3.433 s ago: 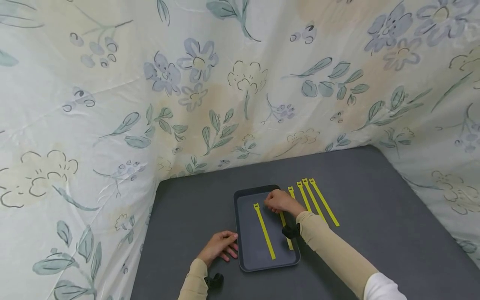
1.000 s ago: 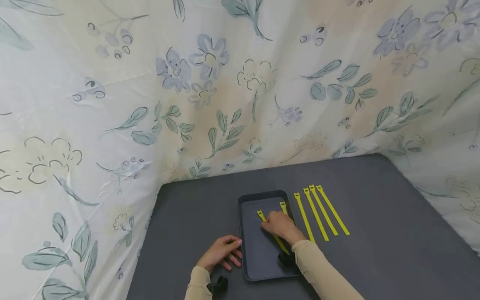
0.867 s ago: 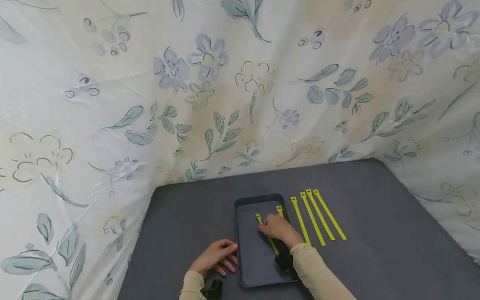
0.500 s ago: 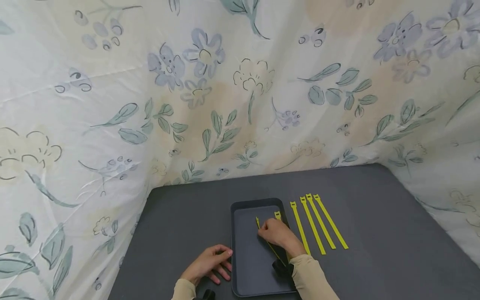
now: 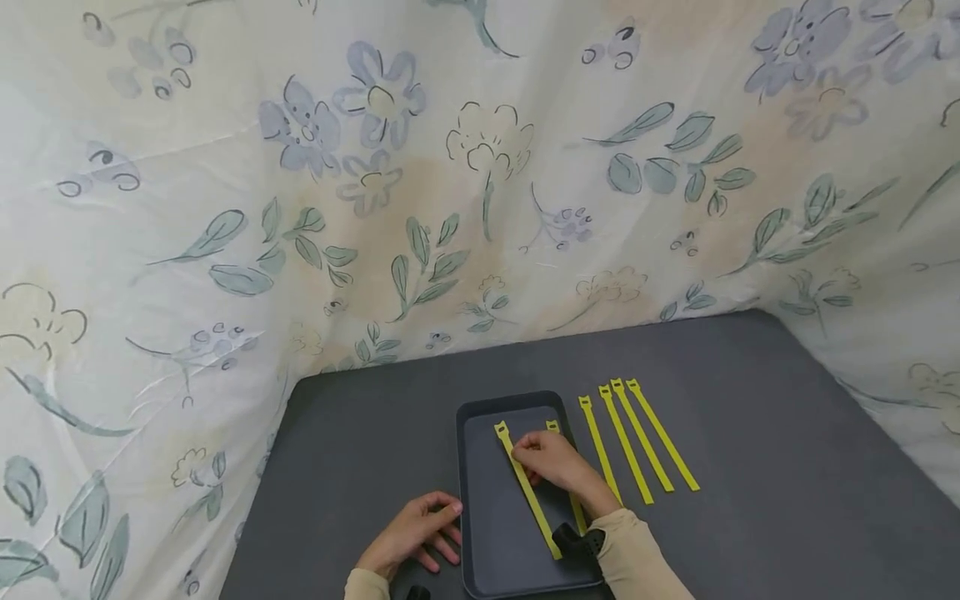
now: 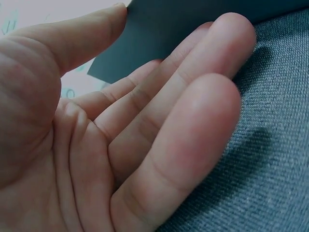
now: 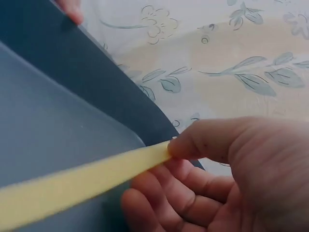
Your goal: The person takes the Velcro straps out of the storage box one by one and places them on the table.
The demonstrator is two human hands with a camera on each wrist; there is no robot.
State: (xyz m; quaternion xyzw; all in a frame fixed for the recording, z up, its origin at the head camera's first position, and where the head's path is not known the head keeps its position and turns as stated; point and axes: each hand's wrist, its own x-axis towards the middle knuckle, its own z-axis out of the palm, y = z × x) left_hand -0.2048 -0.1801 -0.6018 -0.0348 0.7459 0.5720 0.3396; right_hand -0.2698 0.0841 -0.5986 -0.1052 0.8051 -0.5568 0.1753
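A dark grey tray (image 5: 483, 508) lies on the table with two yellow hook-and-loop cable ties in it. My right hand (image 5: 555, 461) pinches the left cable tie (image 5: 536, 507) near its slotted head, thumb against curled fingers; in the right wrist view the tie (image 7: 91, 179) stretches flat from the pinch across the tray. Partly behind that hand and wrist is the second cable tie (image 5: 552, 426), along the tray's right side. My left hand (image 5: 412, 529) rests beside the tray, thumb tip at its left rim and fingers relaxed; its palm (image 6: 82, 164) holds nothing.
Several more yellow cable ties (image 5: 630, 437) lie in a slanted row on the grey table (image 5: 765, 433), right of the tray. A floral cloth (image 5: 420, 183) hangs behind the table and along its sides. A black wrist camera (image 5: 577, 540) sits on my right wrist.
My right hand has gone from the right cable tie to the left one and pinched it. The tie turned edge-on, and now its flat face shows again. The left hand stays by the rim.
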